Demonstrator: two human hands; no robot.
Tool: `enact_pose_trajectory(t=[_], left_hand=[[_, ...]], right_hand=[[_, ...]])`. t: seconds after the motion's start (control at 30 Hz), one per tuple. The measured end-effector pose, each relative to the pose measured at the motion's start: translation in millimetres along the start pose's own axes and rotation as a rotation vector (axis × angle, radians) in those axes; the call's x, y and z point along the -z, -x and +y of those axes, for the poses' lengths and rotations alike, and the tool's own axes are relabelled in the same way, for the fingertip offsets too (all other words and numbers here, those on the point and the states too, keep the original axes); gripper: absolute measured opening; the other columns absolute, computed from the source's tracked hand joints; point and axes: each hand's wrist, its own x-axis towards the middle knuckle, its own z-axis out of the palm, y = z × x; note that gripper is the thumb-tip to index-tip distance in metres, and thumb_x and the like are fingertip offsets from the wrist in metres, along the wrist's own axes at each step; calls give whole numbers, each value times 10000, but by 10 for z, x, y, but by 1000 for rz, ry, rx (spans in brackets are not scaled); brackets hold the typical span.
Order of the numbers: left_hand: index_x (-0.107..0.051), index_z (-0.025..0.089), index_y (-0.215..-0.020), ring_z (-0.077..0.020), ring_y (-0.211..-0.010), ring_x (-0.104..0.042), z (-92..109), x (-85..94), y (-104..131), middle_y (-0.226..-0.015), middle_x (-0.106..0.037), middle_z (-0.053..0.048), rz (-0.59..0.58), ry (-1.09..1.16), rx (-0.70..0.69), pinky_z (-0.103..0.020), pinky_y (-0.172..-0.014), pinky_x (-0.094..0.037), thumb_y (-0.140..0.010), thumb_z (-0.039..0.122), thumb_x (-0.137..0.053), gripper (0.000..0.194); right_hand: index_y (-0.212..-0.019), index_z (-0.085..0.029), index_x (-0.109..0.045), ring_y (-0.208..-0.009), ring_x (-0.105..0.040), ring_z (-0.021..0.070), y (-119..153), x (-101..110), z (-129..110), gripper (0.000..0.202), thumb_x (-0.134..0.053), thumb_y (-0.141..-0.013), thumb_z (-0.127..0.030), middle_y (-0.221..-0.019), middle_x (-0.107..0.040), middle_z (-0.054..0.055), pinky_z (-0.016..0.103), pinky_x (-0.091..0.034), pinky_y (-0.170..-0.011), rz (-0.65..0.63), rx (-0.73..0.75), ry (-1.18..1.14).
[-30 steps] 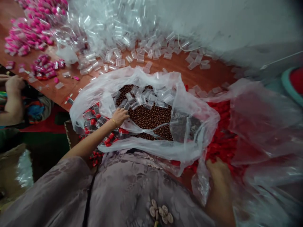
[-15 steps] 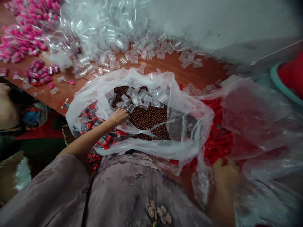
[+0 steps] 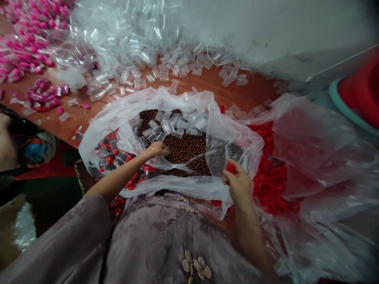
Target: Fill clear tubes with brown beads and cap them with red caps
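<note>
My left hand (image 3: 159, 149), with a gold bangle at the wrist, is closed over the brown beads (image 3: 186, 148) in an open white plastic bag (image 3: 148, 96). A small clear container (image 3: 167, 150) appears at its fingertips, partly hidden. Above the bag's right part, my right hand (image 3: 239, 183) pinches a red cap (image 3: 231, 167) between thumb and fingers. Several loose clear containers (image 3: 177, 124) lie on the beads beyond my left hand. Filled containers with red caps (image 3: 111, 152) are gathered at the bag's left end, beside my left forearm.
A heap of red caps (image 3: 269, 177) lies right of the bag, partly under clear plastic sheeting (image 3: 319, 146). Clear containers (image 3: 133, 43) pile up at the back of the brown table (image 3: 204, 81). Pink-capped pieces (image 3: 32, 43) fill the far left. A red bucket (image 3: 361, 90) stands at right.
My right hand has come left from the red caps and now shows one in its fingers. My left hand has shifted right, away from the loose containers, over the beads.
</note>
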Motion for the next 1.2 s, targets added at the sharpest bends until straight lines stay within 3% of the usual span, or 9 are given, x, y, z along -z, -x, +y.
enact_pose_trajectory(t=[0.13, 0.3, 0.43, 0.53, 0.7, 0.83, 0.9, 1.0, 1.2], left_hand=[[-665, 137, -635, -134, -565, -522, 119, -63, -114, -514, -557, -13, -29, 29, 38, -226, -553, -365, -685, 342, -567, 232], [-677, 127, -642, -176, -697, -582, 293, -161, -258, -641, -630, -59, -6, 46, 70, -238, -644, -408, -636, 293, -605, 181], [-690, 119, -754, -216, -813, -604, 454, -308, -405, -800, -669, -117, 47, 100, 70, -264, -712, -425, -655, 274, -598, 206], [-680, 109, -838, -229, -865, -603, 516, -411, -475, -881, -668, -142, 97, 188, 29, -278, -744, -430, -698, 266, -566, 239], [-628, 122, -981, -153, -853, -590, 455, -475, -426, -953, -662, -63, 117, 424, -147, -237, -770, -437, -720, 243, -575, 293], [-602, 83, -963, -122, -813, -570, 412, -441, -288, -921, -643, -61, 86, 953, -401, -252, -801, -430, -656, 264, -665, 362], [-599, 88, -933, -118, -799, -559, 424, -404, -210, -897, -633, -61, 66, 1116, -472, -263, -803, -421, -614, 308, -710, 403], [-586, 113, -920, -125, -833, -557, 464, -341, -105, -928, -622, -61, 35, 1226, -512, -272, -820, -409, -587, 366, -736, 444], [-548, 127, -888, -117, -814, -562, 522, -294, 18, -878, -617, -32, 7, 1382, -449, -271, -815, -411, -538, 422, -762, 505]], right_hand=[[-1107, -187, -535, -491, -500, 116, -175, -492, 73, 406, -475, -762, -392, -723, -593, 9, 270, -441, -503, -186, 126, 363], [-1138, -132, -525, -915, -567, 236, -659, -880, 118, 365, -374, -821, -229, -1042, -608, 146, 373, -429, -821, -226, 296, 858], [-1092, -61, -536, -1093, -471, 256, -822, -1171, 196, 344, -366, -815, -174, -1131, -561, 191, 377, -338, -953, -279, 374, 921], [-1099, -87, -529, -1052, -501, 246, -762, -1306, 260, 341, -370, -827, -218, -1100, -582, 172, 380, -348, -941, -348, 324, 824], [-1054, -163, -522, -1013, -541, 184, -628, -1169, 188, 314, -401, -815, -328, -1090, -607, 97, 349, -395, -912, -419, 196, 268], [-1026, -212, -519, -926, -573, 133, -505, -910, 12, 305, -472, -793, -403, -1031, -621, 33, 282, -457, -805, -327, 165, -98], [-1045, -231, -496, -640, -575, 88, -424, -817, -64, 348, -510, -767, -440, -839, -616, -17, 215, -464, -570, -269, 66, -182], [-1015, -227, -497, -335, -346, 31, -303, -748, -151, 380, -514, -740, -490, -582, -470, -95, 160, -265, -322, -271, -82, -264], [-919, -207, -507, -335, -308, 30, -190, -750, -216, 341, -578, -669, -428, -537, -402, -109, 170, -241, -322, -299, -131, -278]])
